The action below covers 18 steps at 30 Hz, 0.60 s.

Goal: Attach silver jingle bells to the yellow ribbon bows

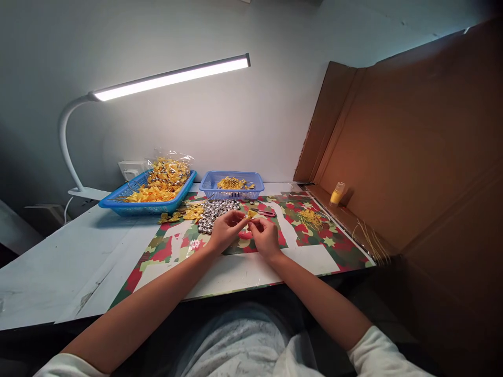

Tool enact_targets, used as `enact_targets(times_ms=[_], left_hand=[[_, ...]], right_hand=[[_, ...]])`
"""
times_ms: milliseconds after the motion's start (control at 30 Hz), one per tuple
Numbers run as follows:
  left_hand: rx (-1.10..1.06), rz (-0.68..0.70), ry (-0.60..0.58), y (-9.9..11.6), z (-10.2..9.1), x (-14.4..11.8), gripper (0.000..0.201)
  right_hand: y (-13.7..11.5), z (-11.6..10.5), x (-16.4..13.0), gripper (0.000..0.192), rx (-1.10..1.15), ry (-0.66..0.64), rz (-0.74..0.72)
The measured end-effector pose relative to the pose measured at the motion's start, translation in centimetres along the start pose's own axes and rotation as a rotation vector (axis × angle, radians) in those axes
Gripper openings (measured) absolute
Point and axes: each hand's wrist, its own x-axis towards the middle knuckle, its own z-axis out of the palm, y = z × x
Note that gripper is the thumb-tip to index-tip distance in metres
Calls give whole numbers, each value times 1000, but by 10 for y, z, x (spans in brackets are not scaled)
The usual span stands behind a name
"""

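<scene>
My left hand [228,229] and my right hand [266,236] meet over the mat, fingertips pinched close together. A small yellow ribbon piece [251,213] shows between the fingers of both hands; its finer parts are too small to make out. Just left of my left hand lies a pile of shiny silver bells [214,210], with loose yellow ribbon pieces [192,212] beside it. Beyond my right hand rests a pair of pink-handled snips [266,213]. Something red [245,235] lies under my hands, partly hidden.
A blue basket [131,209] of yellow ribbon pieces stands at the left, a smaller basket [231,194] behind the bells. Yellow cords [312,219] lie at the right, near a small yellow bottle [337,195]. A lamp [173,77] hangs above; cardboard [412,136] walls the right side.
</scene>
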Motion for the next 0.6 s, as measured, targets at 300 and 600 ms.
enact_targets(times_ms=[300,600], left_hand=[[-96,-106,-18,-1,-2,3,31],[-161,-142,-40,-4,-1,3,34]], right_hand=[[3,0,2,17,17,8,10],[4,-1,2,16,-85,3,-13]])
